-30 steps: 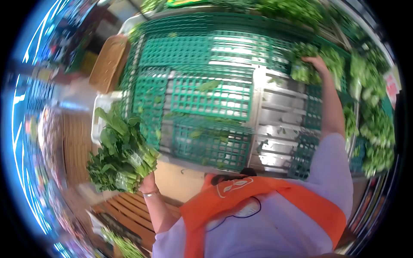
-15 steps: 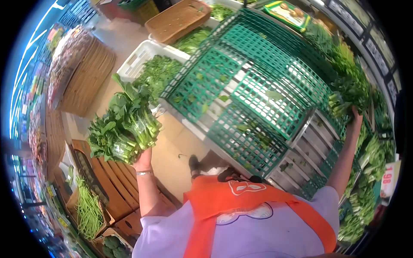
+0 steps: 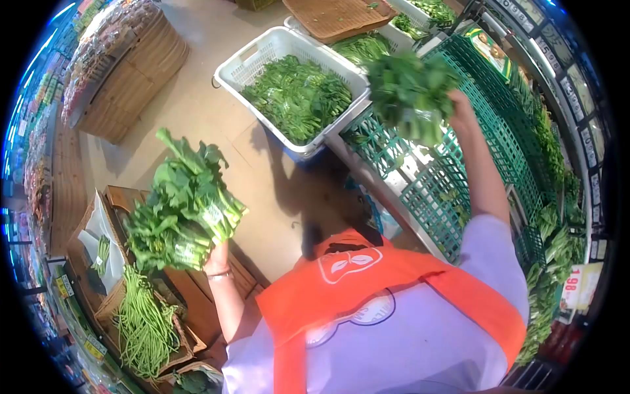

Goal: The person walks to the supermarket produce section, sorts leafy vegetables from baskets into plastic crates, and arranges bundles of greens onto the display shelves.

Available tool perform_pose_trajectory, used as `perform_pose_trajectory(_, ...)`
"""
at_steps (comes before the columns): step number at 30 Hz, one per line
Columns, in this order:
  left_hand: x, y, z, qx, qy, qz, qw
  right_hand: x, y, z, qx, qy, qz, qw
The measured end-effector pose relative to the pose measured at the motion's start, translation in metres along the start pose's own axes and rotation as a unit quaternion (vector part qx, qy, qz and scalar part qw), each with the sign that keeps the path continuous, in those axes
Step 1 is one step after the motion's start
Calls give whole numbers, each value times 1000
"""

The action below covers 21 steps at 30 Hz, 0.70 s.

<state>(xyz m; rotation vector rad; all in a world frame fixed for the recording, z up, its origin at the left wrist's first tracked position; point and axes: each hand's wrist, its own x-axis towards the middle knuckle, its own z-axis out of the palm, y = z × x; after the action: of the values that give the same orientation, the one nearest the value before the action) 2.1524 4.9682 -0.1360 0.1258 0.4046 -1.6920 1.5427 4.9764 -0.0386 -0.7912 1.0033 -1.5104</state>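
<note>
My left hand (image 3: 216, 258), a bracelet at its wrist, grips leafy green bundles (image 3: 184, 203) by their pale wrapped stems. They are held up over the floor, leaves pointing away to the upper left. In my right hand (image 3: 461, 108) is another bunch of leafy greens (image 3: 410, 88), slightly blurred, with its stems downward. That bunch is above the far end of the green plastic crates (image 3: 436, 194), close to a white basket (image 3: 233, 72) filled with leafy greens (image 3: 295, 92). The fingers of both hands are partly hidden by the vegetables.
Behind the white basket is a brown tray (image 3: 338, 16). Long green beans (image 3: 144, 322) lie in a box at lower left. Leafy vegetables (image 3: 545, 308) line the right shelf beside a price sign (image 3: 581, 285). A wooden display (image 3: 131, 79) stands at upper left.
My right hand has moved from the right shelf, leftward across the green crates, with the greens bunch. The view has turned toward the white basket. My left hand still holds its bundles.
</note>
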Motion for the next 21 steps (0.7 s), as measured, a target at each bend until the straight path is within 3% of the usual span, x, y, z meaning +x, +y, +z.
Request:
perform_pose_trajectory(1,-1,12,-1,-21,-11,-10,1000,30,12,21,2,-60,32,998)
perform_pose_trajectory(4,-1,44,-14,-44,13,32,998,119,59,63,-63,-108,100,987)
perform_pose_trajectory(6,9,58,-28,-50,49,79,994,170,104,80,-104,-95,115,983)
perform_pose_trajectory(8,14,51,-8,6,42,104,994,210,138,102,-136,-96,206,964)
perform_pose_trajectory(14,59,58,12,60,79,184,978,344,291,104,-141,-148,419,885)
perform_pose_trajectory(16,76,65,15,82,109,204,969,377,373,95,-165,-163,424,876)
perform_pose_trajectory(18,99,70,24,102,142,214,961,397,459,83,-195,-132,406,883)
perform_pose_trajectory(19,110,71,27,104,160,219,957,397,456,99,-325,-129,384,855)
perform_pose_trajectory(21,131,72,32,109,193,224,949,410,471,109,-257,-87,516,812)
